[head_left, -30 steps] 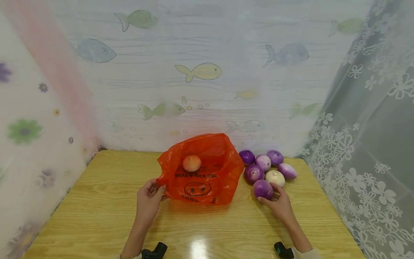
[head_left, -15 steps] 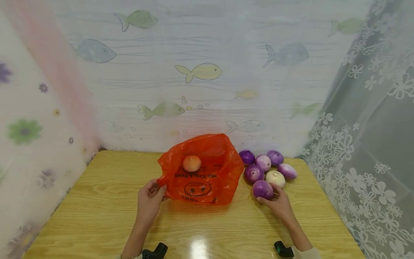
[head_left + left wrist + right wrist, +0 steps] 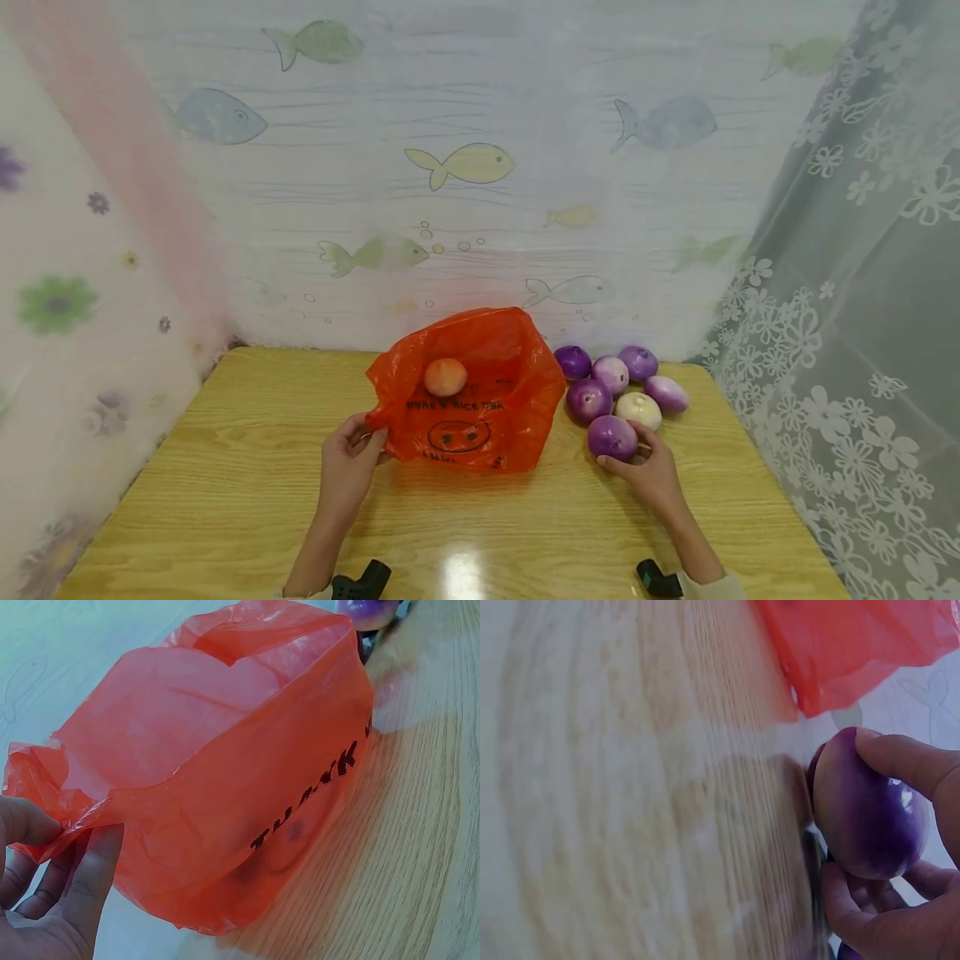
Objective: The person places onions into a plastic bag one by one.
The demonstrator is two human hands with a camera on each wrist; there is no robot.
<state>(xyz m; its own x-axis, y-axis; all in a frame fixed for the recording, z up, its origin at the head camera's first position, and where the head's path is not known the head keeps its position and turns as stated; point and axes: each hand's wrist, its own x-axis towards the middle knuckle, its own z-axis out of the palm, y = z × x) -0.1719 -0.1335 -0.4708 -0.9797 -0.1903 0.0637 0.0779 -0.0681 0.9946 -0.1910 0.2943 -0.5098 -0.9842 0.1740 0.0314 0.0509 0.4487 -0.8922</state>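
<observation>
My left hand (image 3: 349, 457) pinches the left edge of a red plastic bag (image 3: 517, 433), thumb on top of the folded film. The bag's mouth gapes upward in the left wrist view, and dark printed letters run along its side. Inside lies one round onion (image 3: 446, 377), tinted orange by the film. On the right, my right hand (image 3: 651, 468) grips a purple onion (image 3: 874, 810) between thumb and fingers, at the front of a group of onions. A cream-coloured onion (image 3: 639, 412) sits just behind it.
Several more onions stand close behind, among them a dark purple onion (image 3: 589, 402) and a pale pink-purple onion (image 3: 666, 395). The wooden table (image 3: 225, 467) meets a fish-patterned curtain (image 3: 480, 242) at its back edge. A lace curtain (image 3: 847, 450) hangs at the right.
Almost nothing differs. The held purple onion has turned slightly in my right hand; my left hand keeps its pinch on the bag, having shifted a little to the right.
</observation>
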